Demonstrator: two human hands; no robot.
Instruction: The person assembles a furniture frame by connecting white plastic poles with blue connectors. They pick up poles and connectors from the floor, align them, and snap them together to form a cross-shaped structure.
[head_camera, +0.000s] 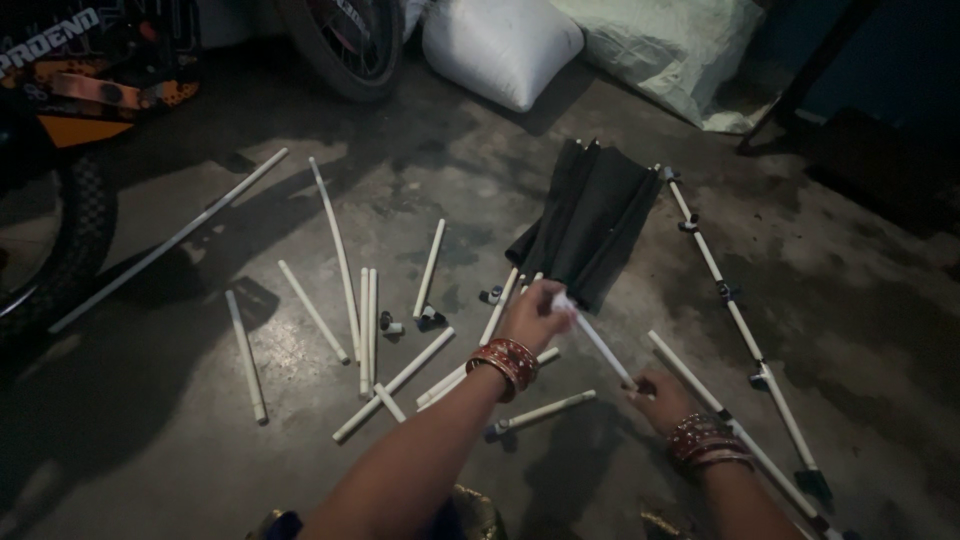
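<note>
Both hands on one white rod (597, 343), held off the floor (180, 440). Left hand (535, 315) grips its upper end, fingers closed round it just below the black fabric (592, 222). Right hand (662, 400) pinches the lower end, where a dark connector (643, 385) seems to sit; too dim to say whether rod and connector are mated or just touching.

Around them: loose rods (395, 380) scattered on the floor to the left, some crossing each other, a few small connectors (428, 317) lying between them. To the right, a long jointed pole (735, 310) with clips runs diagonally, and a second one (735, 430) lies near the right wrist. Bike wheel (340, 45) and white sacks (500, 45) are at the back.

Risks, as I judge them:
- Poor light. Easy to misalign the rod end with the connector and jam or crack it.
- The rod is thin and held at both ends, so any sideways push could bend it.
- The pole by the right wrist is close enough for the forearm to knock it and twist its joints.
- The small connectors are dark on a dark floor, so they are easily kicked away or lost.
- The fabric lies just by the left hand and could snag the rod tip.
</note>
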